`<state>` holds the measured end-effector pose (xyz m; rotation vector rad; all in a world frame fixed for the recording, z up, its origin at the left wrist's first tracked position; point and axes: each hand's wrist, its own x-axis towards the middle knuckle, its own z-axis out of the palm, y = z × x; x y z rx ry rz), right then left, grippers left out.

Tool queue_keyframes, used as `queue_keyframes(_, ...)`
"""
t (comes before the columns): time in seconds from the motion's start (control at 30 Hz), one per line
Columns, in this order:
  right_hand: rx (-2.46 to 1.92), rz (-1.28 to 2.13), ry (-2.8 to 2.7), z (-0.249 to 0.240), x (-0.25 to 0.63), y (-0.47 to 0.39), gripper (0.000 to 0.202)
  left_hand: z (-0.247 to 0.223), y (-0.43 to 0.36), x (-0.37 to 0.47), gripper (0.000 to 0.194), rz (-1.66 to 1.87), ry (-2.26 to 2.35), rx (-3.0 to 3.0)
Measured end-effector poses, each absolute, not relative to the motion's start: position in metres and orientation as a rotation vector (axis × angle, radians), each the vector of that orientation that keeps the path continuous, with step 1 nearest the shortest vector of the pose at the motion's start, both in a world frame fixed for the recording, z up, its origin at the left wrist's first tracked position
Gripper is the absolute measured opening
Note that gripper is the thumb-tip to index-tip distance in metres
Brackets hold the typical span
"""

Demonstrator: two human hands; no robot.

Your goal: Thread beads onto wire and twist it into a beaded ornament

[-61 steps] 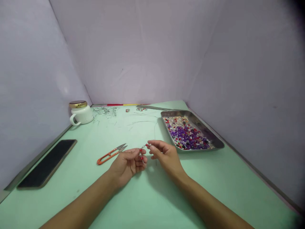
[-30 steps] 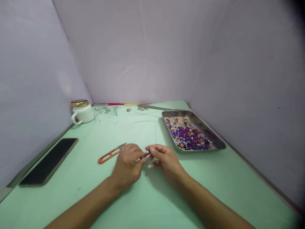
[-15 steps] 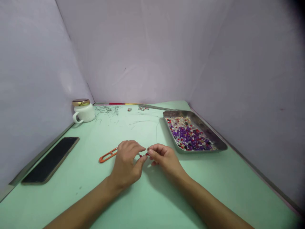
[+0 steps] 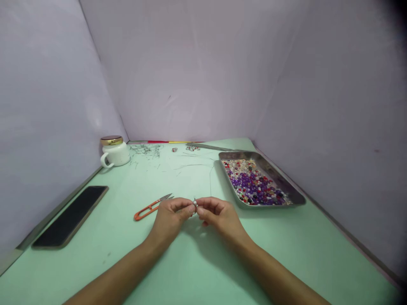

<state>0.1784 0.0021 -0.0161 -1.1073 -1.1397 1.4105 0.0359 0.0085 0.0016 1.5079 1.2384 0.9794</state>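
Note:
Between my two hands is a small beaded ring (image 4: 195, 204) with a whitish bead on top and a bit of red below. My left hand (image 4: 171, 216) pinches it from the left with thumb and forefinger. From the right, my right hand (image 4: 219, 216) pinches the same piece, its thumb and fingertips almost meeting the left ones. Most of the beadwork is hidden behind the fingertips. Beside my left hand lies a pair of orange thread snips (image 4: 148, 211), blades pointing away to the right.
A metal tray (image 4: 270, 206) of mixed beads stands at the right. On the left are a phone (image 4: 71, 218) and a white mug (image 4: 116, 154) with a gold lid. Wire scraps (image 4: 148, 150), small beaded pieces (image 4: 192, 148) and long wires (image 4: 213, 147) lie at the back.
My left fingers have closed from a looser spread into a pinch on the beaded piece. The snips' blades now show. The whole view has shifted slightly.

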Motion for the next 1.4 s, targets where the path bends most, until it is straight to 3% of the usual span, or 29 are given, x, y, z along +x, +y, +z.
queue_keyframes(0.4,-1.161,1.231,-1.218,-0.02,0.1772,0.0003,0.017,-0.0041,0.0063,0.0386,0.007,0.992,1.279,1.507)
queue_keyframes(1.0,-1.204,1.148,-1.286,-0.0214,0.1756,-0.0027,0.015,-0.0047,0.0094,0.0356,0.012,0.937,1.276,1.639)
queue_keyframes(1.4,-1.158,1.277,-1.203,-0.0168,0.1774,-0.0019,0.015,-0.0019,0.0058,0.0345,0.013,0.971,1.262,2.033)
